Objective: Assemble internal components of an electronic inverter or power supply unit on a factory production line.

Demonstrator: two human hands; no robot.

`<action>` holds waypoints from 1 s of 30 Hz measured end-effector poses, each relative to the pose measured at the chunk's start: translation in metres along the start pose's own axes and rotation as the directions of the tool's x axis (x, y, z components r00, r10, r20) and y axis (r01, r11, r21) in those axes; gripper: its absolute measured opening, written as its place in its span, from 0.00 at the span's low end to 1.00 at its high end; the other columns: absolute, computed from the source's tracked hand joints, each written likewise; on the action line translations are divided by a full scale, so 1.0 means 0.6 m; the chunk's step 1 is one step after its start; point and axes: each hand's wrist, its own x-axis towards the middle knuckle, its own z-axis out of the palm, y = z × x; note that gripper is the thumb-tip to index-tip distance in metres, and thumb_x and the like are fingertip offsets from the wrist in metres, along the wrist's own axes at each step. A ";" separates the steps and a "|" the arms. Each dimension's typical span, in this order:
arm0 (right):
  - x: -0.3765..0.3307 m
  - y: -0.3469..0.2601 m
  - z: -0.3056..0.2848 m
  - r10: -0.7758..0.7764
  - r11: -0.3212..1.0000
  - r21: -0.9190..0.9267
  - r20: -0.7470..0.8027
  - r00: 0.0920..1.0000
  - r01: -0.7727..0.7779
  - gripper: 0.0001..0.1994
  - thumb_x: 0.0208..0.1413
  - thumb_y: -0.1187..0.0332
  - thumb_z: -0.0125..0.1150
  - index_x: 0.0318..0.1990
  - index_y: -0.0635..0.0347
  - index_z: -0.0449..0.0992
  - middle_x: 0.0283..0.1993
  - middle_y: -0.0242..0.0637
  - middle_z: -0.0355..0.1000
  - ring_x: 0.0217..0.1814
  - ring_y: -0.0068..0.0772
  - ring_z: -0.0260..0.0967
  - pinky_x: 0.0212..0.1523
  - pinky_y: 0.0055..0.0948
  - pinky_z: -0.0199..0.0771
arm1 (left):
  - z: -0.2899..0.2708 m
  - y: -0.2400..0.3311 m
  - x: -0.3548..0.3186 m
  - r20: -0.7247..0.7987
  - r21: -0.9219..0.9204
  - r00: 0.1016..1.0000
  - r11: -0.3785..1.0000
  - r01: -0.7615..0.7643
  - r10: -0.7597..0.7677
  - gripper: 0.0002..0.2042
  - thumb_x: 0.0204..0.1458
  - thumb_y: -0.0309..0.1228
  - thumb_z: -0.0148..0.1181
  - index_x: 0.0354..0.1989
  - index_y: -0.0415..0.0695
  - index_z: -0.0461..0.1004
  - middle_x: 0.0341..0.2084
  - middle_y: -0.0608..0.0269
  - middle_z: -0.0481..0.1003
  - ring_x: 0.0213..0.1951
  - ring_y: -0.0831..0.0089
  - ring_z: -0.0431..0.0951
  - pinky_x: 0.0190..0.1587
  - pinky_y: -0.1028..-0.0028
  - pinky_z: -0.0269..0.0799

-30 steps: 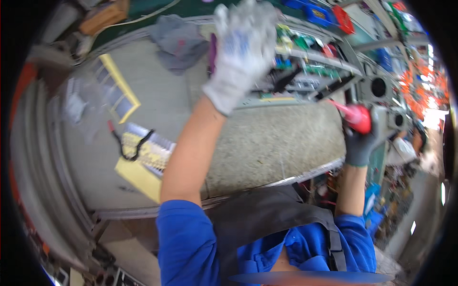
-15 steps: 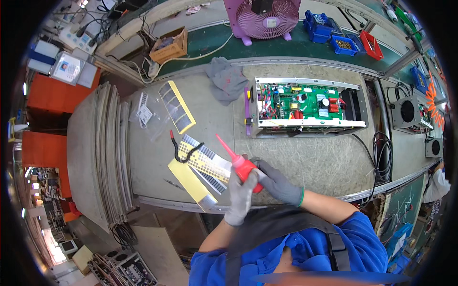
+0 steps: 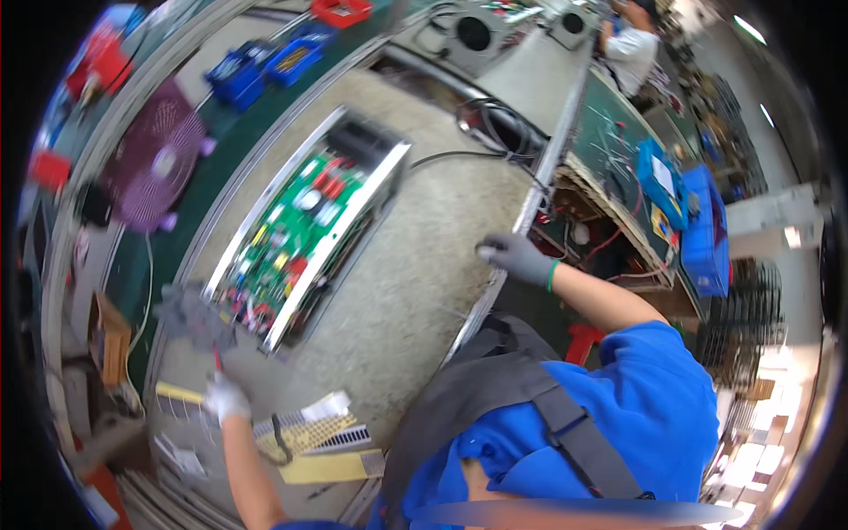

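My left hand [image 3: 228,399], in a whitish glove, reaches out to the far left of the bench. Its fingers are closed round the red squeeze bottle; only a thin red nozzle [image 3: 218,360] shows past them, blurred. A grey cloth [image 3: 196,318] lies just beyond it. My right hand [image 3: 519,258], in a dark grey glove, hovers by the bench's front edge with fingers curled together. A small pale spot shows at its fingertips, too blurred to name. Between the hands stands an open metal chassis [image 3: 362,199] with a green circuit board [image 3: 296,225].
Sticker sheets [image 3: 327,466] and a bent black cable [image 3: 281,442] lie near my left forearm. A purple fan [image 3: 155,159] and blue bins [image 3: 237,79] stand on the back shelf. A black cable [image 3: 468,155] runs right. Another person [image 3: 629,49] sits at the far right.
My view has swung to the right. The hands have parted: the left carried the red bottle off to the left, while the right moved away to the right.
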 end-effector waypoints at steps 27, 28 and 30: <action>0.513 -0.301 -0.064 -0.520 0.478 0.878 0.286 0.805 -0.003 0.27 0.60 0.55 0.61 0.64 0.57 0.71 0.54 0.40 0.77 0.54 0.32 0.74 0.55 0.31 0.74 | -0.009 0.334 -0.027 0.291 -0.407 0.945 -0.913 -0.019 -0.149 0.12 0.58 0.19 0.54 0.50 0.39 0.76 0.41 0.57 0.79 0.39 0.67 0.79 0.40 0.66 0.77; 0.510 -0.300 -0.053 -0.492 0.462 0.875 0.391 0.778 -0.147 0.27 0.61 0.53 0.60 0.64 0.57 0.71 0.52 0.38 0.77 0.53 0.30 0.73 0.54 0.30 0.73 | -0.023 0.352 -0.040 0.278 -0.441 0.942 -0.896 -0.050 -0.189 0.12 0.59 0.20 0.55 0.50 0.39 0.76 0.41 0.58 0.79 0.39 0.68 0.79 0.39 0.67 0.77; 0.506 -0.310 -0.038 -0.523 0.524 0.832 0.146 0.840 0.182 0.26 0.63 0.50 0.57 0.63 0.56 0.72 0.50 0.34 0.76 0.52 0.24 0.71 0.52 0.28 0.73 | -0.059 0.389 -0.094 0.331 -0.455 0.896 -0.882 -0.124 -0.297 0.11 0.60 0.21 0.58 0.50 0.39 0.76 0.40 0.59 0.78 0.38 0.70 0.78 0.36 0.67 0.77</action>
